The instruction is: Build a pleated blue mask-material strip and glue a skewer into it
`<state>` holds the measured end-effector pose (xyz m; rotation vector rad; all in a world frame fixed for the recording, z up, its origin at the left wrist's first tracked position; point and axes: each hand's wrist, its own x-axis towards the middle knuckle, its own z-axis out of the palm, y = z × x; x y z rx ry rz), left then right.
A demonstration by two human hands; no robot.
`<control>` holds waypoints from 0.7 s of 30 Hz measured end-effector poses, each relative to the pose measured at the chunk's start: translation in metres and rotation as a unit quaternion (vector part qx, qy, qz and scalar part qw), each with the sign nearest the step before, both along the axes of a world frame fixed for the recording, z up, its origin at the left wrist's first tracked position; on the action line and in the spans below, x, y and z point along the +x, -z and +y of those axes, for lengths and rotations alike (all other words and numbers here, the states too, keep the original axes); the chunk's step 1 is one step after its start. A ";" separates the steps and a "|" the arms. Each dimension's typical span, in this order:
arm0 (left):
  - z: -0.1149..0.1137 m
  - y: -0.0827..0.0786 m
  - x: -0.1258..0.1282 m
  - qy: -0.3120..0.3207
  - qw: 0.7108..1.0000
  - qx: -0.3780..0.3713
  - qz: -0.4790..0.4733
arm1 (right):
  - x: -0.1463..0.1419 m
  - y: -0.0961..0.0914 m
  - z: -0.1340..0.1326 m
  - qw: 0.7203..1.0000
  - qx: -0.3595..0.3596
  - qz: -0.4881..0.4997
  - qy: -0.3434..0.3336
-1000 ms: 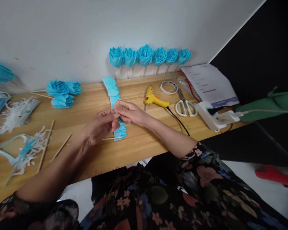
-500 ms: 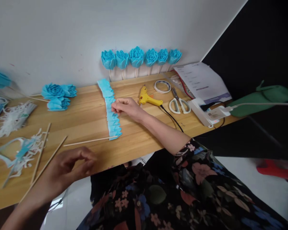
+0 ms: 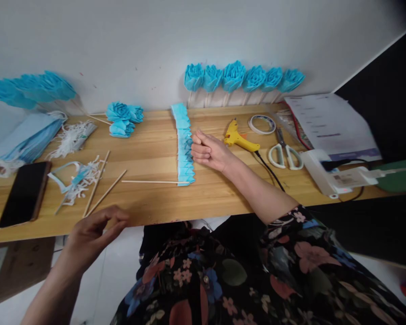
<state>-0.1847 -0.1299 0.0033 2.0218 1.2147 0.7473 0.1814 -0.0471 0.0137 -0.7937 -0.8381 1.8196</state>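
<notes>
Wood-grained tabletop [image 3: 149, 155] — pale wall [image 3: 138, 38] behind.

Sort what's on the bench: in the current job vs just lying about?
Likely in the job:
- pleated blue strip, beside the right hand
- stick across its near end
- glue gun
- scissors

Probably just lying about:
- phone
- papers
- scraps

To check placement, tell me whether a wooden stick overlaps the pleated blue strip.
Yes, one wooden stick lies over the pleated blue strip at its near end.

Head-worn view, facing forward and down, tabletop [image 3: 149, 151] near, wall [image 3: 149, 36] beyond
</notes>
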 end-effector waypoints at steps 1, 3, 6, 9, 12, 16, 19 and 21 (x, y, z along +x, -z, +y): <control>0.003 0.002 0.005 0.000 1.000 0.007 -0.008 | 0.000 0.000 0.000 1.000 -0.006 -0.002 -0.004; 0.009 0.003 0.016 0.008 1.000 0.013 -0.009 | 0.001 0.002 0.000 1.000 -0.010 -0.007 -0.007; 0.016 0.000 0.026 0.003 0.999 0.005 -0.032 | 0.001 0.005 0.004 0.999 0.010 -0.032 0.000; 0.013 -0.003 0.022 -0.014 0.999 -0.011 -0.049 | 0.003 -0.001 0.003 0.990 0.085 -0.112 0.029; 0.001 -0.001 0.004 -0.010 0.998 -0.039 -0.051 | 0.017 -0.024 -0.017 0.931 0.195 -0.295 0.091; -0.019 0.008 -0.022 -0.082 0.992 -0.070 -0.070 | 0.079 -0.047 -0.070 0.711 0.231 -0.633 0.204; -0.028 0.015 -0.030 -0.198 0.974 -0.081 -0.077 | 0.152 -0.025 -0.100 0.508 0.083 -0.808 0.287; -0.028 0.017 -0.028 -0.273 0.956 -0.068 -0.086 | 0.198 0.007 -0.109 0.403 0.002 -0.877 0.261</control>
